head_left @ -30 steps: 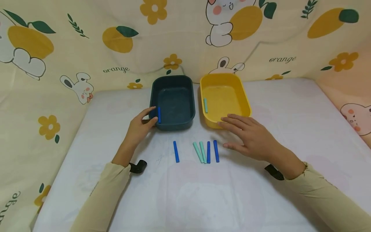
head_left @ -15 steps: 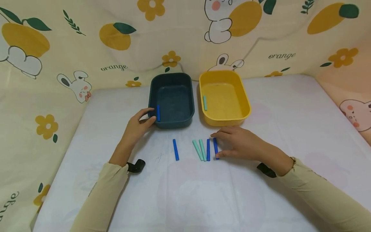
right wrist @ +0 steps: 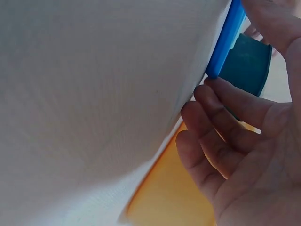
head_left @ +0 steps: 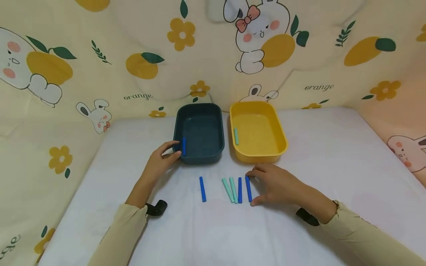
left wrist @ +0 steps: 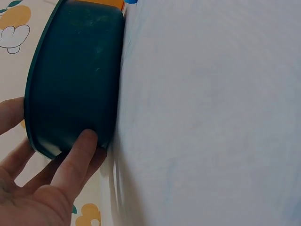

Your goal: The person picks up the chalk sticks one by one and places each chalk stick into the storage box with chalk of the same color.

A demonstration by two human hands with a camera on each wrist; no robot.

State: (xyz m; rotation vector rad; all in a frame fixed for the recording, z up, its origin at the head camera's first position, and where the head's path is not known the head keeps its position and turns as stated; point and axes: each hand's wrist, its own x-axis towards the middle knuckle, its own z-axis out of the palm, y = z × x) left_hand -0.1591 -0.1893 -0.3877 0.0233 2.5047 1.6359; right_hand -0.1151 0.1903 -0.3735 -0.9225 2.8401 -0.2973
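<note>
My left hand (head_left: pixel 159 162) holds the near left corner of a dark teal plastic bin (head_left: pixel 203 161), thumb against its outer wall, as the left wrist view also shows. A blue stick (head_left: pixel 184 147) lies inside that bin. With thumb and forefinger, my right hand (head_left: pixel 281 184) pinches the two ends of a thin blue stick (head_left: pixel 248 189) at the right end of a loose row. In the right wrist view the forefinger meets one end of this stick (right wrist: pixel 225 42), while the other fingers are bent beside it.
Left of the held stick lie another blue stick (head_left: pixel 240 190), two mint green sticks (head_left: pixel 227 190) and, farther left, one more blue stick (head_left: pixel 202 189). A yellow bin (head_left: pixel 256 159) with a mint stick (head_left: pixel 236 136) inside stands beside the teal one. Patterned cloth (head_left: pixel 213 51) rises behind.
My right hand has come down and inward from over the yellow bin's near edge to the rightmost blue stick. The left hand stays on the teal bin. The head view has tilted up slightly.
</note>
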